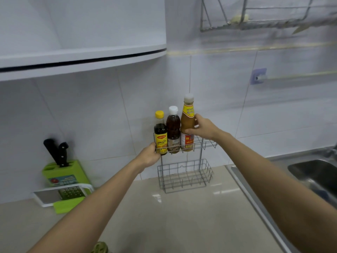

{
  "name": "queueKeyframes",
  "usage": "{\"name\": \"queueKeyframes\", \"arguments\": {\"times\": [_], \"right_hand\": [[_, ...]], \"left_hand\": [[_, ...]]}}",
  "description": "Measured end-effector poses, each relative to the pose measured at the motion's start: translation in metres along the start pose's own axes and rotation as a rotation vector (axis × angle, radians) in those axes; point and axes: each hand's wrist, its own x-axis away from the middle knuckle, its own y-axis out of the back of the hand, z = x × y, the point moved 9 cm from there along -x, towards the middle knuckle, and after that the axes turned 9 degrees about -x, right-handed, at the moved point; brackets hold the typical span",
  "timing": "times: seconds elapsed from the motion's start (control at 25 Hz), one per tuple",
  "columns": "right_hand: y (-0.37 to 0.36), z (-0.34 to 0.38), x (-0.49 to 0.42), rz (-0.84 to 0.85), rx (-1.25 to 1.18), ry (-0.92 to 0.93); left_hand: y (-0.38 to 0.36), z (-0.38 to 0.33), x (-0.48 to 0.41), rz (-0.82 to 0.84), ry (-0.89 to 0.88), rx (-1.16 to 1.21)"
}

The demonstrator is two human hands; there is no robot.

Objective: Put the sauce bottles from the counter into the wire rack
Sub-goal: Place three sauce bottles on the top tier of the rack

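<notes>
Head view: two-tier wire rack on counter; upper tier holds three upright bottles: tall orange sauce bottle, brown bottle, yellow-capped soy bottle. Right hand wraps orange bottle; left hand clamps rack's upper-left corner.

upper tier free right of three bottles; lower basket open; cabinet overhangs left.

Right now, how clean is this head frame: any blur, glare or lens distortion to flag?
Head view: bottles in the wire rack are fairly sharp; the dish rack at top right and the sink are smeared; ceiling-light glare streaks the counter; wide-angle bending curves the cabinet edge. Left hand and right hand are readable.
</notes>
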Motion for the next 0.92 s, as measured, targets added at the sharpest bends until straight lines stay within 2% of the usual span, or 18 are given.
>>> {"name": "queueKeyframes", "arguments": {"times": [0.16,0.32,0.36,0.48,0.52,0.56,0.6,0.76,0.84,0.92], "right_hand": [[0.006,-0.001,0.002,-0.234,0.155,0.049],[0.003,-0.001,0.002,-0.181,0.16,-0.011],[0.006,0.001,0.008,-0.222,0.15,-0.022],[0.014,0.023,0.051,-0.586,0.07,0.082],[-0.001,0.037,0.066,-0.602,0.082,0.17],[-0.023,0.051,0.075,-0.524,0.122,0.239],[-0.058,0.066,0.085,-0.372,0.168,0.289],[-0.207,0.108,0.131,0.335,0.317,0.364],[-0.264,0.128,0.159,0.545,0.347,0.41],[-0.301,0.137,0.177,0.654,0.405,0.443]], "left_hand": [[0.0,0.004,-0.004,-0.006,0.0,0.008],[0.0,0.007,0.003,0.004,0.016,-0.012],[0.002,0.012,0.007,0.002,0.033,-0.013],[0.013,0.038,0.03,0.013,0.058,-0.014],[0.016,0.052,0.042,0.02,0.062,-0.015],[0.018,0.064,0.05,0.032,0.064,-0.016],[0.019,0.081,0.063,0.043,0.076,-0.029],[0.022,0.14,0.108,0.055,0.111,-0.083],[0.02,0.172,0.132,0.058,0.12,-0.11],[0.008,0.201,0.153,0.104,0.125,-0.149]]}}
